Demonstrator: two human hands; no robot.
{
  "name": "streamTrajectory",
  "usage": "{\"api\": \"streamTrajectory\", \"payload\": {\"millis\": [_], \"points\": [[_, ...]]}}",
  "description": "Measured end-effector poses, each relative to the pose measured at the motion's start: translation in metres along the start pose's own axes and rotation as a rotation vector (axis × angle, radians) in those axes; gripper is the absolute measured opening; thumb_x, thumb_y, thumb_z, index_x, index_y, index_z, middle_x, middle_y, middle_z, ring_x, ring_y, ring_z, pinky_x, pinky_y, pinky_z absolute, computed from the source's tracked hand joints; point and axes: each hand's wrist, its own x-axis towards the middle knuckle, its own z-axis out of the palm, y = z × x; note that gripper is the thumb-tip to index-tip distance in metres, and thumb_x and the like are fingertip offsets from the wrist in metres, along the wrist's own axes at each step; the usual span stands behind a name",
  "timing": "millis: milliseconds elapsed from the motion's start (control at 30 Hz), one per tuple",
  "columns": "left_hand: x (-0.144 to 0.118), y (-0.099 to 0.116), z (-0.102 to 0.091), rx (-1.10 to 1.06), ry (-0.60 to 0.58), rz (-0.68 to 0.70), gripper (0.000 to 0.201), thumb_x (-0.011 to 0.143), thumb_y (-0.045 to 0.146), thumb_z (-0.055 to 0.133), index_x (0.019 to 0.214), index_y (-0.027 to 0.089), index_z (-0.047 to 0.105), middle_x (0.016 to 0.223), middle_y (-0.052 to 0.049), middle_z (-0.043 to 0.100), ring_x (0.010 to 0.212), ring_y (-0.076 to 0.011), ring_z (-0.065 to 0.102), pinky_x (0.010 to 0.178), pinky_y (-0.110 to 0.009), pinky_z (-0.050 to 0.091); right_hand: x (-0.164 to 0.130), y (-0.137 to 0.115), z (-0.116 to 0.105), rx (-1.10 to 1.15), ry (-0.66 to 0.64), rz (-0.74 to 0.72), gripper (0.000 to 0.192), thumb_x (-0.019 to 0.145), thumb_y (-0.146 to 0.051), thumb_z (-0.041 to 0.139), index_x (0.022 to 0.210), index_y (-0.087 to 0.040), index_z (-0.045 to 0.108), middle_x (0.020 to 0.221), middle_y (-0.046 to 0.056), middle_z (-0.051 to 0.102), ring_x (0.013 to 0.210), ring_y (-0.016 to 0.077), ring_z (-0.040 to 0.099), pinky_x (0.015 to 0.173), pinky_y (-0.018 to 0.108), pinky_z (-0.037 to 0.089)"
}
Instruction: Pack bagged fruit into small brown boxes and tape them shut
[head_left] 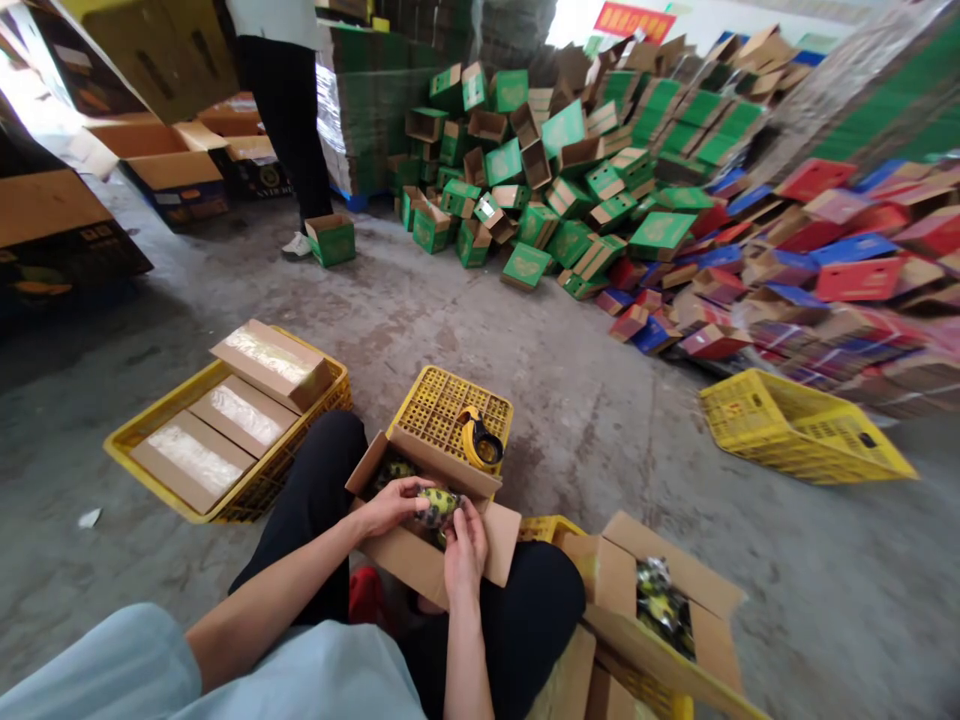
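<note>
Both hands, left hand [390, 507] and right hand [465, 548], are closed around a wrapped packet [437, 503] over the half-filled carton [420, 555]; three sealed boxes [244, 412] already sit crated, more packets [660, 600] left.

Both hands, left hand [390, 507] and right hand [465, 545], closed around a wrapped packet [437, 503] over the open carton [420, 560]. Just behind the carton, a tape dispenser [480, 440] on an upturned yellow crate [450, 405].
</note>
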Motion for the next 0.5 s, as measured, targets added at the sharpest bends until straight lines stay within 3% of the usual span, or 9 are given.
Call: {"api": "streamTrajectory", "payload": {"millis": [367, 500], "points": [[0.006, -0.009, -0.007, -0.058, 0.027, 0.036, 0.070, 0.064, 0.031, 0.100, 0.124, 0.012, 0.070, 0.112, -0.015, 0.075, 0.097, -0.0233, 0.073, 0.090, -0.033, 0.052, 0.002, -0.001, -0.003, 0.082, -0.013, 0.062, 0.048, 0.061, -0.038, 0.092, 0.104, -0.024, 0.077, 0.112, 0.006, 0.078, 0.101, 0.0229, 0.071, 0.090, 0.036, 0.055], [0.008, -0.013, -0.010, -0.025, 0.060, 0.040, 0.074, 0.063, 0.029, 0.100, 0.128, 0.014, 0.070, 0.115, -0.014, 0.075, 0.096, -0.0207, 0.072, 0.089, -0.030, 0.051, 0.002, 0.001, -0.005, 0.065, 0.012, 0.041, 0.041, 0.061, -0.040, 0.093, 0.094, -0.023, 0.076, 0.101, 0.005, 0.079, 0.094, 0.0222, 0.071, 0.081, 0.033, 0.055]]}}
